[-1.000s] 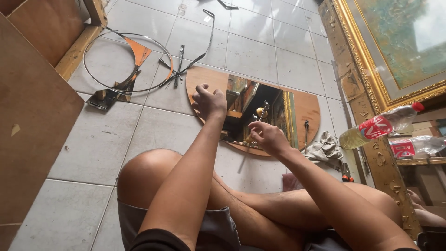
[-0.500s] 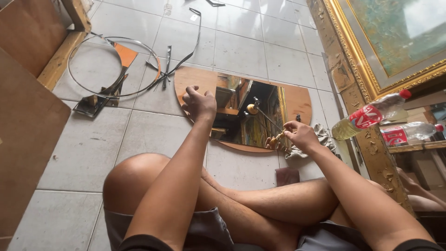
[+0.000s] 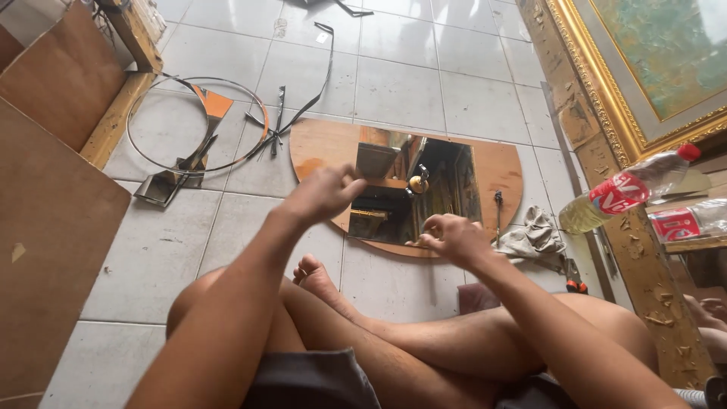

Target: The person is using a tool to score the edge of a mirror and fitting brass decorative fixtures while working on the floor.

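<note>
Left hand [image 3: 322,195]: fingers curled loosely, blurred; whether they pinch anything cannot be told. It hovers over the left part of the one oval wooden board [image 3: 322,148] lying flat on the tile floor [image 3: 424,83].

Right hand [image 3: 452,236]: fingers bent, tips down at the lower edge of the one mirror pane [image 3: 409,189] set on that board. Grasp cannot be told; nothing clearly held.

Between the two hands: mirror glass, with a small round yellowish item [image 3: 416,184] seen just beyond the right fingertips. Real or reflected, cannot tell.

Right of the right fingers: one thin dark tool [image 3: 498,212] on the board's bare wood, then one crumpled grey rag [image 3: 536,236] touching the board's edge, then one orange-handled tool [image 3: 575,284] near the knee.

Beyond and left of the left fingers: one metal ring [image 3: 144,163] on the floor, one orange-brown scrap [image 3: 213,104] inside it, dark metal strips [image 3: 299,113] crossing beside it, one folded metal piece [image 3: 163,185] at the ring's near edge.

Far left: brown plywood sheets [image 3: 53,227], at least two.

Far right: one gilt picture frame [image 3: 598,106] leaning, two plastic bottles with red labels [image 3: 625,191], the upper one part full of yellowish liquid.

Below the hands: the person's crossed bare legs, one foot [image 3: 316,276] just under the left wrist.
</note>
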